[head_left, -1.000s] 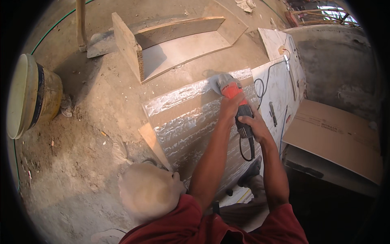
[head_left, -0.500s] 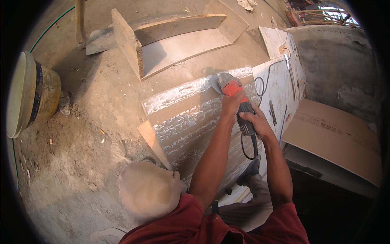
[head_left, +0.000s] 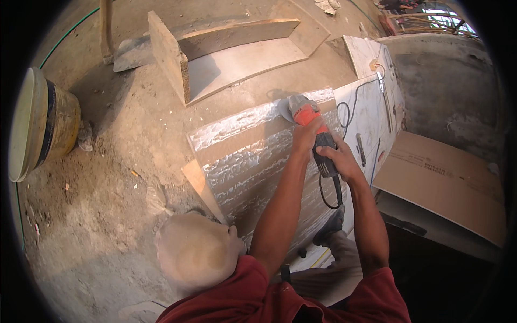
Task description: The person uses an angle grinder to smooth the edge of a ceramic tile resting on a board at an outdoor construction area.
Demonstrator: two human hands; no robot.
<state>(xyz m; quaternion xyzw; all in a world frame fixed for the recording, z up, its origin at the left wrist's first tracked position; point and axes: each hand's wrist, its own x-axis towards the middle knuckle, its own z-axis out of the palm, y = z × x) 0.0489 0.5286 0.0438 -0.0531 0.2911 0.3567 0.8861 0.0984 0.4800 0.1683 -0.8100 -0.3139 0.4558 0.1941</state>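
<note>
Both of my hands are wrapped around a red and black angle grinder [head_left: 308, 113]. My left hand [head_left: 306, 139] is closed round its red front part, close behind the guard. Farther back, my right hand [head_left: 341, 157] grips the black rear body, with the thumb across the top. The grinder's disc [head_left: 285, 111] is by the far edge of a brown panel [head_left: 253, 139] with silvery, crinkled streaks. Whether the disc touches the panel or is spinning, I cannot tell. A black cord [head_left: 322, 195] loops from the tool's back end.
Beyond the panel stands an upright board [head_left: 169, 59] beside a pale slab [head_left: 245, 62]. A bucket [head_left: 63, 121] is at the left. White marbled slabs [head_left: 366, 102] with a cable and hand tools lie right, beside a brown sheet [head_left: 441, 183] over a dark recess.
My hands and the grinder have shifted very slightly away from me and to the left. The grip on the grinder stays the same.
</note>
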